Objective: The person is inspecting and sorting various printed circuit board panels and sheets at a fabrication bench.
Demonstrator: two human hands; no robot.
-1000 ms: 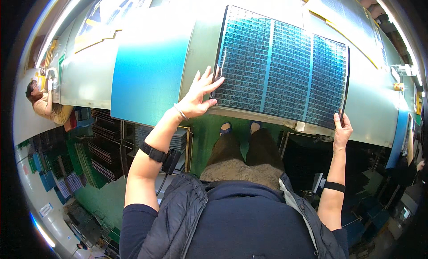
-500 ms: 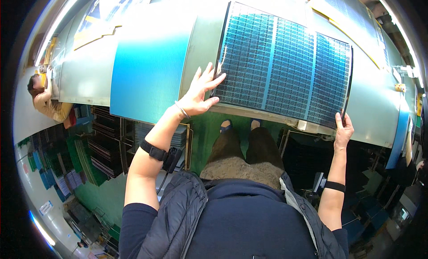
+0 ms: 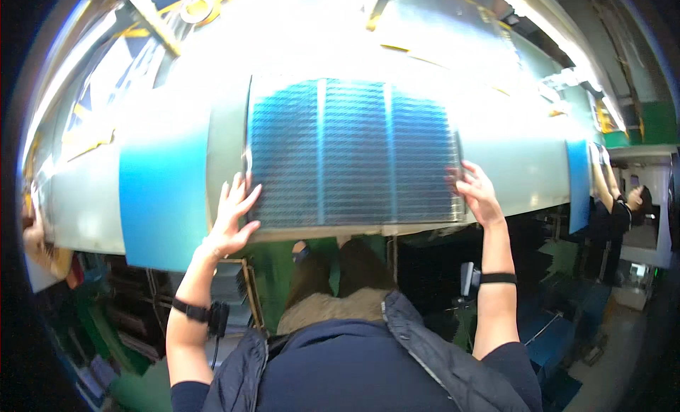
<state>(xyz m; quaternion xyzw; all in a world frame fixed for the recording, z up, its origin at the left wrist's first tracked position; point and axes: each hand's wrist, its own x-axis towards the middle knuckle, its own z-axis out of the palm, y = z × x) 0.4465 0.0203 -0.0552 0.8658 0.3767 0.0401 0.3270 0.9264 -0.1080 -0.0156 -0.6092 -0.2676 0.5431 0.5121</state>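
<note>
A patterned blue panel [image 3: 354,157], printed with rows of small dark marks and split by two lighter vertical strips, lies on the worktable before me. Against its left edge, near the front corner, rests my left hand [image 3: 232,217], fingers spread. My right hand [image 3: 478,194] is at the right edge with its fingers apart; blur hides exactly how the fingertips meet the rim. To the left, a plain blue sheet [image 3: 163,199] lies on the table, its front end jutting past the table edge.
The long pale worktable [image 3: 513,164] runs left to right. Glare washes out its far part. A co-worker [image 3: 623,199] is at the far right near another blue sheet [image 3: 579,189]; another person [image 3: 39,235] is at the far left. Racks [image 3: 134,313] stand below the table.
The panel, tilted before, now sits square to the table edge. My right hand has gone from pinching the front right corner to the right side with fingers apart. The view has turned rightward.
</note>
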